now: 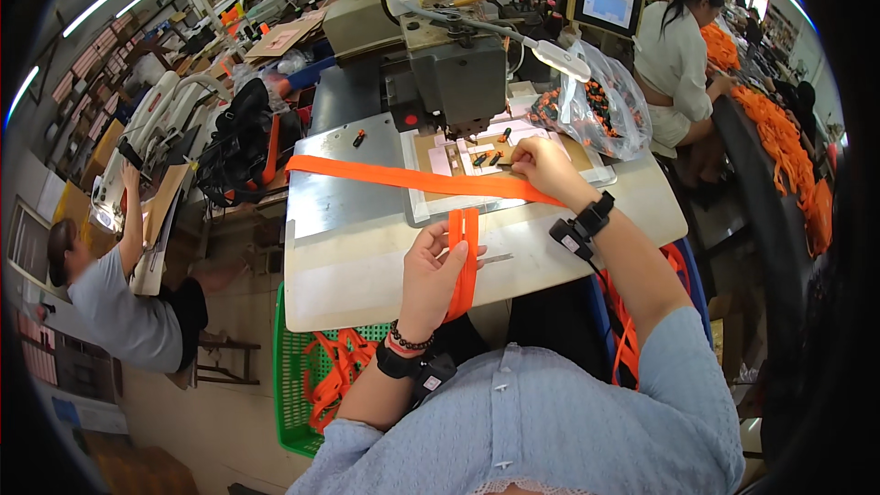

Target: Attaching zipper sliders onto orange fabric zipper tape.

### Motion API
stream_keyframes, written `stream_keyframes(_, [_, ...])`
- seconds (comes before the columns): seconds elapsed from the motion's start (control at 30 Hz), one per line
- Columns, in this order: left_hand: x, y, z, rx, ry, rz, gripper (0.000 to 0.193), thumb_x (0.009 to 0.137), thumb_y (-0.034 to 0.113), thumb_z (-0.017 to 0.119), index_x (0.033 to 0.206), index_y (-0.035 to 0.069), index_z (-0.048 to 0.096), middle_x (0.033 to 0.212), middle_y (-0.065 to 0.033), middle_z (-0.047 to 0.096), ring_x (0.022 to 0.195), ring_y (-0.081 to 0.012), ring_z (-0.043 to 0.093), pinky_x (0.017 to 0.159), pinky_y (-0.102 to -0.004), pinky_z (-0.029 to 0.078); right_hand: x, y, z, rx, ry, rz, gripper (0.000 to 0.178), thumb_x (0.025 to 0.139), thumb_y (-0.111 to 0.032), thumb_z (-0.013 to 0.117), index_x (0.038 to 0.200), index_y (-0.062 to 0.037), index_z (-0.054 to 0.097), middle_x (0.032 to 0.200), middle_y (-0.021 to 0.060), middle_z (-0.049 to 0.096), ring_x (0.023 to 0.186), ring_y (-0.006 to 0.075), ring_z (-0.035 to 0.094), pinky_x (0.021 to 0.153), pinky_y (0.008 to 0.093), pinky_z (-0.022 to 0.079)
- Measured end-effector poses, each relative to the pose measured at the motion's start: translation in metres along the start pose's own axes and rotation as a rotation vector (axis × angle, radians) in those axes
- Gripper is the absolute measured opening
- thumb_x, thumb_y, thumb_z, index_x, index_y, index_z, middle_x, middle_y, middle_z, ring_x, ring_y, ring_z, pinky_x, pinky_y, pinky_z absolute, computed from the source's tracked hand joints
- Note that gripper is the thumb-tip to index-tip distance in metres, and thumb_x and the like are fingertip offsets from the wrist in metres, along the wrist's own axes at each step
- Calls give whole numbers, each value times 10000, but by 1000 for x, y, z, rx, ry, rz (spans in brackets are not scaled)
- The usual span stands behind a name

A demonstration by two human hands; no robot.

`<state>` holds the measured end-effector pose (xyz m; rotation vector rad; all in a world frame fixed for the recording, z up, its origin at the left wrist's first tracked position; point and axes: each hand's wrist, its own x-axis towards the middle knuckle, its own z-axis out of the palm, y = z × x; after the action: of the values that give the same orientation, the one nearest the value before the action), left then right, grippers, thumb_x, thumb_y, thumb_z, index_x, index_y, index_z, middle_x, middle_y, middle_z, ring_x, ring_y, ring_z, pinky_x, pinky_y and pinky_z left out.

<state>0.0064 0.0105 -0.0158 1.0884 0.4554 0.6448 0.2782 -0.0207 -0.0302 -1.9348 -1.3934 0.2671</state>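
Note:
My left hand (434,277) is closed on an orange zipper (466,261), thumb on top, its upper end standing above the fingers and its tail hanging past the table's front edge. A second orange strip (403,177) lies across the machine bed, its right end beneath my right wrist. My right hand (550,168) is pinched over the work plate, beside several small dark-and-orange pieces (496,158); what its fingertips hold is hidden. One more such small piece (358,138) rests on the metal plate at left. A thin metal tool (498,258) lies by my left fingertips.
The sewing machine head (458,73) stands right beyond my hands, a lamp (561,60) above. A clear bag (596,105) of small pieces sits at right. Below are a green basket (291,394) and a blue bin (697,293) with orange strips. Other people work left and right.

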Motion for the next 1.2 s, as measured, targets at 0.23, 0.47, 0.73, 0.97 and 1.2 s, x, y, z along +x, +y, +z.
stream_keyframes(0.23, [5, -3, -3, 9, -6, 13, 326, 919, 7, 524, 1224, -59, 434, 1146, -157, 567, 956, -248, 651, 791, -343, 569, -45, -45, -13, 701, 31, -167, 140, 895, -13, 587, 1026, 32, 563, 929, 24, 572, 810, 90, 553, 766, 232, 470])
stream_keyframes(0.47, [11, -3, 9, 38, -26, -5, 324, 918, -8, 508, 1229, -59, 433, 1151, -156, 565, 953, -240, 653, 803, -340, 566, -68, -57, 2, 1137, -77, 73, 149, 885, -30, 602, 1020, -3, 545, 934, 50, 575, 842, 124, 586, 809, 296, 517])
stream_keyframes(0.73, [13, -5, 9, 23, -48, -36, 397, 911, -20, 508, 1296, -21, 413, 1112, -147, 580, 929, -225, 658, 801, -333, 565, -80, -61, 21, 1141, -95, -6, 208, 848, 22, 632, 1038, 3, 547, 977, 63, 577, 894, 136, 590, 845, 298, 512])
stream_keyframes(0.97, [12, -5, 7, 39, -37, 14, 433, 912, -24, 502, 1333, 1, 404, 1121, -134, 571, 906, -201, 653, 812, -326, 557, -82, -72, 14, 483, 191, -406, 184, 775, 58, 679, 924, -21, 606, 917, 73, 599, 816, 172, 604, 751, 273, 496])
stream_keyframes(1.2, [6, 3, 5, 119, -208, 82, 367, 926, -6, 503, 1289, 5, 452, 1100, -114, 577, 885, -162, 644, 793, -304, 549, -84, -81, 14, 328, 270, -424, 178, 733, 85, 684, 856, -28, 622, 877, 89, 612, 804, 208, 614, 712, 283, 491])
